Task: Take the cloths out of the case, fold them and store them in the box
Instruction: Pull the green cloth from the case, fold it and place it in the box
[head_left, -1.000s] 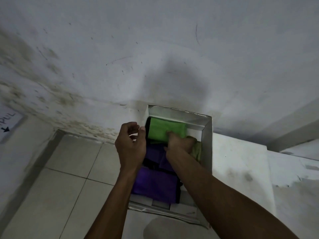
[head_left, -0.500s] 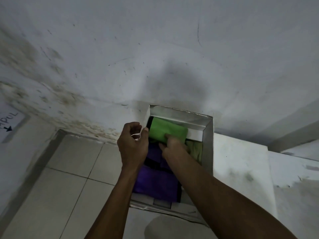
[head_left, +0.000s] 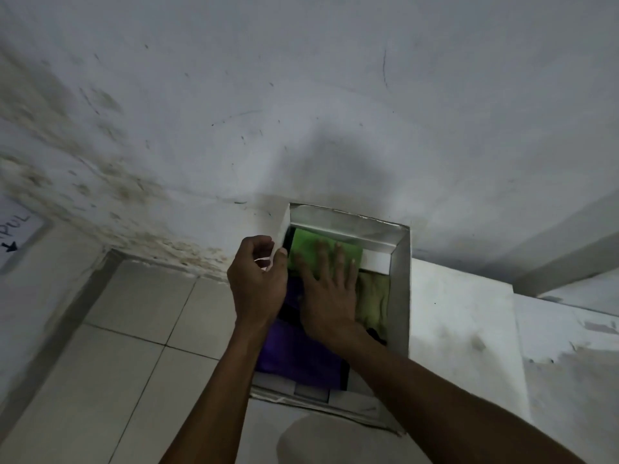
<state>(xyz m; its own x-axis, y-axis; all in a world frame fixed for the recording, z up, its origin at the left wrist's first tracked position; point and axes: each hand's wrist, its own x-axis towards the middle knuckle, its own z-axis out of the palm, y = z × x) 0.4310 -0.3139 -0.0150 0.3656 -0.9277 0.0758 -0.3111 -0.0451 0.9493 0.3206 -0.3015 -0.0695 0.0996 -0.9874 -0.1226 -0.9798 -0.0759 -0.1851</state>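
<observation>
Left hand (head_left: 258, 283) grips the box (head_left: 400, 296) wall; right hand (head_left: 330, 296), fingers flat, presses the green cloth (head_left: 310, 244) against the far wall.

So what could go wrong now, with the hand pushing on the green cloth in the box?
1. The right hand presses flat on the bright green cloth; pushing sideways could rumple its fold.
2. The box looks nearly full, with the purple cloth and olive cloth packed close, so neighbours might get dragged out of shape.
3. The left hand grips the thin box wall, which might bend.
</observation>
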